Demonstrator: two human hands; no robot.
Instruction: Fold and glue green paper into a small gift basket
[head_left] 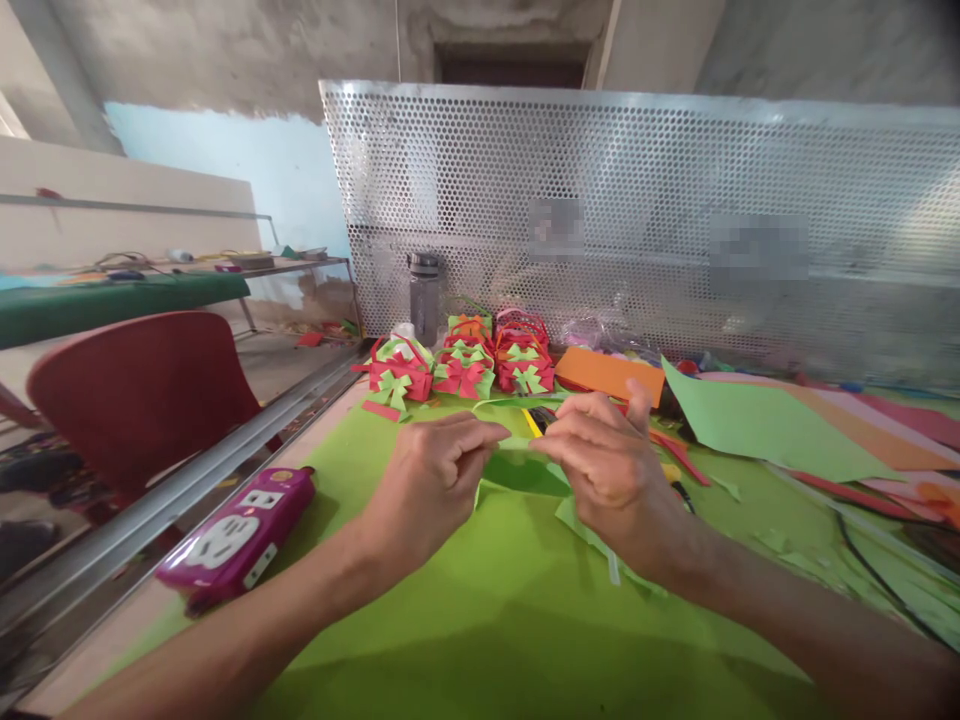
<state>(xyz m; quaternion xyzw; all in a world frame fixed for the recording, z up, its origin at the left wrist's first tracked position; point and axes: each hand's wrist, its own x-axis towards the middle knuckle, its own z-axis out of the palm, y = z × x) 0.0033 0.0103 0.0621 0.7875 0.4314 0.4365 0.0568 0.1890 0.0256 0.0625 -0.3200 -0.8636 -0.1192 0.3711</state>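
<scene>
My left hand point(435, 465) and my right hand point(611, 465) are raised over a green sheet point(450, 610), facing each other. Each pinches an end of a light green paper piece point(517, 445), which spans the gap between the fingertips. Its full shape is partly hidden by my fingers. A cutter with a yellow and black body point(534, 422) lies just behind the paper. Beneath my right hand are pale green paper scraps point(589, 530). Behind the hands stand several small paper baskets with bows, among them a red one with a green bow point(395, 385).
A purple power strip point(232, 540) lies at the left. A dark water bottle point(424, 300) stands by the perforated metal panel point(637, 200). Orange paper point(607, 375) and a large light green sheet point(757, 420) are at back right. A red chair point(142, 400) stands left.
</scene>
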